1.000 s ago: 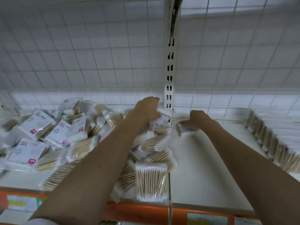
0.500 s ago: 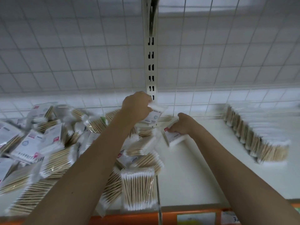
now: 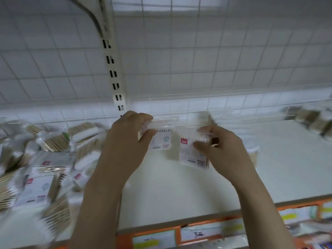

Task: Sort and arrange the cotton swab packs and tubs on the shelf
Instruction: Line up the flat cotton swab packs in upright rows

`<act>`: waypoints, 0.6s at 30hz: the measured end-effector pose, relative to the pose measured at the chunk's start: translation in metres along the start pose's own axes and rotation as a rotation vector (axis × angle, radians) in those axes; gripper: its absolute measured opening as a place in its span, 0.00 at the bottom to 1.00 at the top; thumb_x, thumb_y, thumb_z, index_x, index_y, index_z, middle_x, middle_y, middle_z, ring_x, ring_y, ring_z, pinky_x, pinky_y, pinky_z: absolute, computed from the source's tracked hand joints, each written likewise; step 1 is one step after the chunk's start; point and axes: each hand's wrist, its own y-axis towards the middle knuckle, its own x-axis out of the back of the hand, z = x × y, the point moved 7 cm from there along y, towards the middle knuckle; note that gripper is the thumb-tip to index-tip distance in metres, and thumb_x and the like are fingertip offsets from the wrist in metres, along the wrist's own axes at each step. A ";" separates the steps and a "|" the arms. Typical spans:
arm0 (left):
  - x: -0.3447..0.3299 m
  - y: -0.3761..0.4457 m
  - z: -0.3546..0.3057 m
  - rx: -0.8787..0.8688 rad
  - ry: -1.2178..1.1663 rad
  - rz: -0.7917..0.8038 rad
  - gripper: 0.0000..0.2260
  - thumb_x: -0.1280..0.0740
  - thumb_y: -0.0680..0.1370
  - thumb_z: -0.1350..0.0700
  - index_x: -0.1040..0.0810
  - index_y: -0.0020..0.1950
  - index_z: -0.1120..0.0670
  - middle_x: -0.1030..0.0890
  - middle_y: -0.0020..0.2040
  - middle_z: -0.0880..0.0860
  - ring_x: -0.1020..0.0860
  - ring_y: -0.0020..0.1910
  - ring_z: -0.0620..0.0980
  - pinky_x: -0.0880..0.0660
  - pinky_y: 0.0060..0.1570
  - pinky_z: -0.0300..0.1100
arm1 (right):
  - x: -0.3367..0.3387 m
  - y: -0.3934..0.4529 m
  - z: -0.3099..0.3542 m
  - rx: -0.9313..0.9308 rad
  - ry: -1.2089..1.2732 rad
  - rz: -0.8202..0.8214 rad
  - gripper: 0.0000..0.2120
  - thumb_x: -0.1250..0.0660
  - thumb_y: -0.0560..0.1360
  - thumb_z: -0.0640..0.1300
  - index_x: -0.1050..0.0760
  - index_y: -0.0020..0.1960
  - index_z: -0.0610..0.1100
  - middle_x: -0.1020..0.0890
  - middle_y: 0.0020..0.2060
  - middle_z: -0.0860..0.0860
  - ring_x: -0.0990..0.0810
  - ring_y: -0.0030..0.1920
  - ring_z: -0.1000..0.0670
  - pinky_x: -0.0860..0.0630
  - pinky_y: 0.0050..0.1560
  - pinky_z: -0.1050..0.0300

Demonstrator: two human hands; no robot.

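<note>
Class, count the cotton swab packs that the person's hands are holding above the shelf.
2. One pack is pinched by the left hand; the other pack is pinched by the right hand. Blur could hide another behind them.

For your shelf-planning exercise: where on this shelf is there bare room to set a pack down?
Bare shelf runs from the loose pile of packs on its left to the row of packs at far right, under both hands. The left part is crowded.

Bare forearms, bare hands
</note>
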 end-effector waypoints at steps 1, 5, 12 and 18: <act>-0.005 -0.004 -0.010 0.001 -0.022 -0.012 0.11 0.29 0.73 0.58 0.20 0.55 0.56 0.23 0.46 0.48 0.25 0.42 0.46 0.28 0.46 0.39 | 0.015 -0.006 -0.005 0.024 -0.009 -0.006 0.11 0.31 0.72 0.40 0.23 0.52 0.52 0.20 0.41 0.55 0.22 0.38 0.59 0.29 0.35 0.72; -0.037 -0.018 -0.047 -0.003 -0.085 0.025 0.10 0.29 0.73 0.58 0.20 0.54 0.55 0.24 0.46 0.45 0.29 0.40 0.39 0.32 0.44 0.24 | 0.067 -0.023 -0.029 0.130 -0.024 -0.019 0.15 0.29 0.71 0.40 0.25 0.47 0.60 0.20 0.44 0.59 0.22 0.43 0.58 0.26 0.43 0.68; -0.094 -0.041 -0.093 0.004 -0.099 0.130 0.10 0.31 0.74 0.57 0.20 0.55 0.53 0.23 0.47 0.45 0.28 0.37 0.38 0.34 0.43 0.25 | 0.110 -0.026 -0.086 0.234 -0.136 -0.035 0.14 0.29 0.71 0.37 0.22 0.53 0.52 0.24 0.48 0.58 0.23 0.49 0.60 0.28 0.50 0.73; -0.111 -0.055 -0.103 0.062 -0.008 0.136 0.10 0.27 0.71 0.59 0.20 0.51 0.55 0.25 0.41 0.44 0.30 0.35 0.43 0.33 0.36 0.29 | 0.102 -0.020 -0.113 0.263 -0.117 0.074 0.14 0.29 0.72 0.38 0.27 0.52 0.52 0.23 0.48 0.57 0.24 0.48 0.60 0.28 0.49 0.73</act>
